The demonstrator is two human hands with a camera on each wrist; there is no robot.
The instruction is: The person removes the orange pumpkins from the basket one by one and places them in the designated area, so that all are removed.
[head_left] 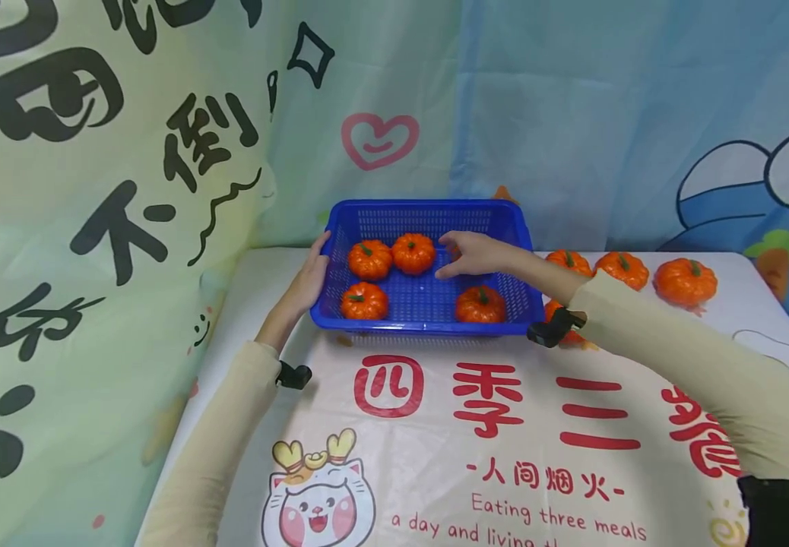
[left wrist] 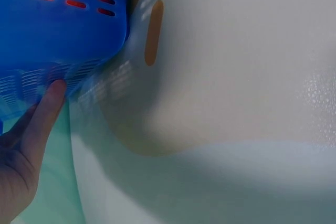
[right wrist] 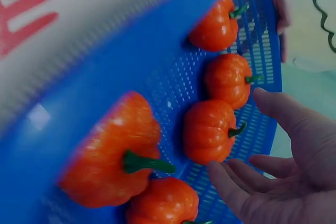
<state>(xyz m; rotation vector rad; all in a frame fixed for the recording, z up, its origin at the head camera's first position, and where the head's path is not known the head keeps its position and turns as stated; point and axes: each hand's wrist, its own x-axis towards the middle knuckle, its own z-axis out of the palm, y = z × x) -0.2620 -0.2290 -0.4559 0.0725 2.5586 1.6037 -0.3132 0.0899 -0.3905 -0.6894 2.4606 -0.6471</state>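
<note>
A blue plastic basket (head_left: 422,327) holds several small orange pumpkins with green stems. My left hand (head_left: 308,281) rests against the basket's left end; in the left wrist view its fingers (left wrist: 50,106) lie straight along the outer wall. Over the basket, my right hand (head_left: 473,254) reaches in with fingers spread and nothing between them. Its fingertips are close to a pumpkin (head_left: 413,253) in the back row. Two more pumpkins are at the left, and another pumpkin (head_left: 480,304) sits front right. The right wrist view shows one more pumpkin (right wrist: 165,203), hidden from the head view.
Outside the basket, more pumpkins (head_left: 685,282) lie on the table at the right, some partly behind the right forearm. The table's white printed cover (head_left: 449,425) stretches in front. A printed curtain (head_left: 545,114) hangs behind, and another stands along the left.
</note>
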